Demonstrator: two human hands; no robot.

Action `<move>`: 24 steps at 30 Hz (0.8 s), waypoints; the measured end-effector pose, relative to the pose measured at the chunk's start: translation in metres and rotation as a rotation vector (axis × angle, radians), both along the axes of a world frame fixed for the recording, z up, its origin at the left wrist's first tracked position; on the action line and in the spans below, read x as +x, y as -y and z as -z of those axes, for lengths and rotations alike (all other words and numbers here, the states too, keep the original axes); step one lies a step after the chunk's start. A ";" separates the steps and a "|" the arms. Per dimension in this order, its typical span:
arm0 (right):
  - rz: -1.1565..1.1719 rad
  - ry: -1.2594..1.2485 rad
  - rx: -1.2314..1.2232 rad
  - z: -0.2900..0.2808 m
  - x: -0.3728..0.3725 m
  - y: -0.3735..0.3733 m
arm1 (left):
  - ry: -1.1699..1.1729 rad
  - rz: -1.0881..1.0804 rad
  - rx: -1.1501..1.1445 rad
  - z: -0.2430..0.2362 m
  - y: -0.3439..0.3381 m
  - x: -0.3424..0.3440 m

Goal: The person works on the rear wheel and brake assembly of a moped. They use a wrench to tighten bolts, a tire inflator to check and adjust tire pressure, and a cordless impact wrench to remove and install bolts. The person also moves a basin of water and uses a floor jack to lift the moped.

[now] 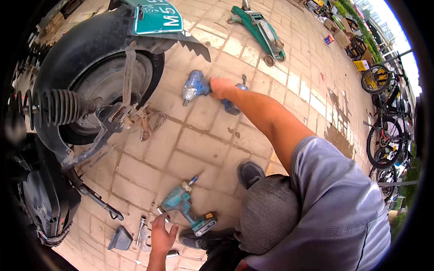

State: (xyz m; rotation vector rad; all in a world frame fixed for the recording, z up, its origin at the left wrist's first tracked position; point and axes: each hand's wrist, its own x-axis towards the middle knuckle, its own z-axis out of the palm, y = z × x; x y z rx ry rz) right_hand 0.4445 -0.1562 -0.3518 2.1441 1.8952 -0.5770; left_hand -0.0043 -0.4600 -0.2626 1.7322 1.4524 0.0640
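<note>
Two tools going at once – your right hand [220, 86] is wrapped around the blue impact wrench [195, 86] on the paving near the scooter wheel [106, 83], left hand [162, 235] open, fingers on the teal drill [183, 205] by your knee – you're stretched, so a slip could drag either one

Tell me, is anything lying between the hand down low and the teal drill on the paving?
Nothing visible does. The left hand is open right beside the teal drill, its fingers near the drill's handle, with only bare paving between. The sockets and small tools lie off to the hand's left.
</note>
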 end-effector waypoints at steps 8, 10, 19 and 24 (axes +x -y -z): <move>-0.135 -0.215 -0.165 -0.018 0.059 0.069 | -0.062 -0.012 -0.157 -0.069 -0.064 0.038; -0.228 -0.321 -0.270 -0.036 0.072 0.060 | -0.082 0.112 -0.113 -0.073 -0.074 0.047; 0.269 -0.262 0.362 0.009 0.106 -0.139 | 0.127 -0.512 -0.764 -0.067 -0.017 0.058; 0.104 -0.127 0.434 0.023 0.078 -0.174 | 0.092 -0.558 -0.514 -0.088 0.026 0.045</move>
